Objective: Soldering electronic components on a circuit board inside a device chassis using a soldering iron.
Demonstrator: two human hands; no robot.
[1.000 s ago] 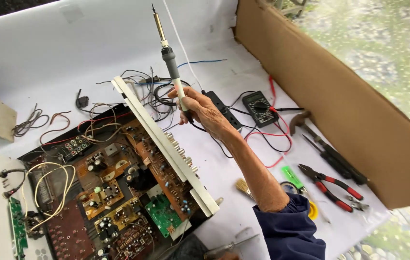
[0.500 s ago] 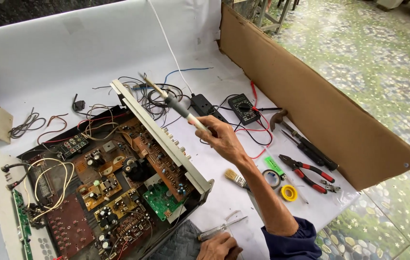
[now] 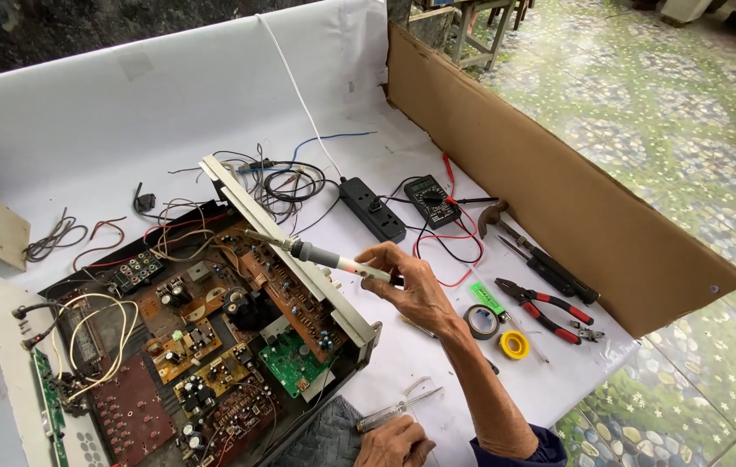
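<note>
My right hand (image 3: 409,284) grips the handle of a soldering iron (image 3: 316,253). The iron lies nearly level, its tip pointing left over the brown circuit board just inside the white front panel (image 3: 290,259) of an opened amplifier chassis (image 3: 212,346). A white cord runs from the iron up over the backdrop. At the bottom edge, my left hand (image 3: 395,443) rests with curled fingers on a grey cloth (image 3: 324,441), next to a clear-handled screwdriver (image 3: 398,408) lying on the table.
Right of the chassis lie a black power strip (image 3: 371,208), a multimeter (image 3: 433,201) with red leads, red-handled pliers (image 3: 545,304), black (image 3: 480,322) and yellow (image 3: 514,345) tape rolls and dark hand tools (image 3: 541,255). A cardboard wall (image 3: 558,199) borders the right side. Loose wires (image 3: 57,235) lie at left.
My right hand has swung the soldering iron from upright down to nearly level, bringing the tip over the chassis board. My left hand came into view by the screwdriver.
</note>
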